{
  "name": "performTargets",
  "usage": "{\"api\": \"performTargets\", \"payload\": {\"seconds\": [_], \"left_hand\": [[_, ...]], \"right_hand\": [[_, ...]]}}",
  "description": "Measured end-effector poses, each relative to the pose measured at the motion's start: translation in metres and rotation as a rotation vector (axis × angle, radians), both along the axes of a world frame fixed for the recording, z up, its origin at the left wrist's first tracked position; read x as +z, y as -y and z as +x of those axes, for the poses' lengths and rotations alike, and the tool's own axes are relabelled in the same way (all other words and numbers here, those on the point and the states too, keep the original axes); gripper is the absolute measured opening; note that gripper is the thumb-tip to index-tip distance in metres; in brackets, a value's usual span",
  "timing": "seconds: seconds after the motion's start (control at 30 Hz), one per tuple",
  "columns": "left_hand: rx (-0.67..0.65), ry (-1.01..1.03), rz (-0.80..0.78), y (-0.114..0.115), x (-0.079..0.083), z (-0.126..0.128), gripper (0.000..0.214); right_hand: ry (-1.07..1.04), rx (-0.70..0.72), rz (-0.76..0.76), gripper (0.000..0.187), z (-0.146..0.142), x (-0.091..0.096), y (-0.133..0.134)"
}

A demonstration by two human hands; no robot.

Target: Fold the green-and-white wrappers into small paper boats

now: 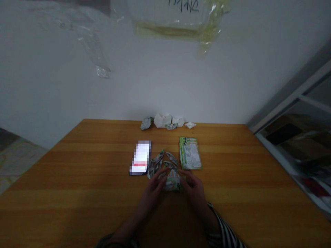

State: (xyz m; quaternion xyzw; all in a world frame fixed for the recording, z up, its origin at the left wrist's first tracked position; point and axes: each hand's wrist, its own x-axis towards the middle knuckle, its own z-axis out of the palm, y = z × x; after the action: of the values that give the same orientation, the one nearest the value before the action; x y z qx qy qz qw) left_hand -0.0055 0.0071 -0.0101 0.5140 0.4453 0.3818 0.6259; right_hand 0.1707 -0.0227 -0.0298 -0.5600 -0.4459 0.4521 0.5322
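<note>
Both my hands meet over a small folded paper piece (pixel 172 181) printed green and white, lying on the wooden table (pixel 77 172). My left hand (pixel 154 187) pinches its left side. My right hand (pixel 193 187) pinches its right side. Just beyond the piece lie several folded paper shapes (pixel 162 160) of the same print, fanned out. A flat green and white printed sheet (pixel 190 153) lies to the right of them.
A lit phone (pixel 141 157) lies left of the folded shapes. Several crumpled and folded paper bits (pixel 165 122) sit along the table's far edge by the white wall. A glass-fronted cabinet (pixel 305 137) stands at right. Clear plastic bags (pixel 178 20) hang above.
</note>
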Motion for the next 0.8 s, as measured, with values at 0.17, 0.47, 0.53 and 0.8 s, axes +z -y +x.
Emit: {"api": "performTargets", "payload": {"seconds": [0.17,0.47,0.53,0.8], "left_hand": [[-0.001,-0.182,0.185,0.0,0.001,-0.008,0.028],[-0.097,-0.2,0.122,-0.002,0.013,-0.016,0.025],[-0.077,-0.254,0.183,-0.001,0.014,-0.015,0.03],[-0.127,-0.314,0.377,-0.005,0.006,-0.014,0.034]], "right_hand": [[0.0,0.016,-0.002,0.015,0.006,-0.003,0.0],[-0.147,0.196,-0.048,0.033,0.011,0.004,-0.003],[-0.226,0.224,-0.053,0.041,0.011,0.006,-0.002],[-0.146,0.207,-0.053,0.04,0.01,0.006,-0.001]]}}
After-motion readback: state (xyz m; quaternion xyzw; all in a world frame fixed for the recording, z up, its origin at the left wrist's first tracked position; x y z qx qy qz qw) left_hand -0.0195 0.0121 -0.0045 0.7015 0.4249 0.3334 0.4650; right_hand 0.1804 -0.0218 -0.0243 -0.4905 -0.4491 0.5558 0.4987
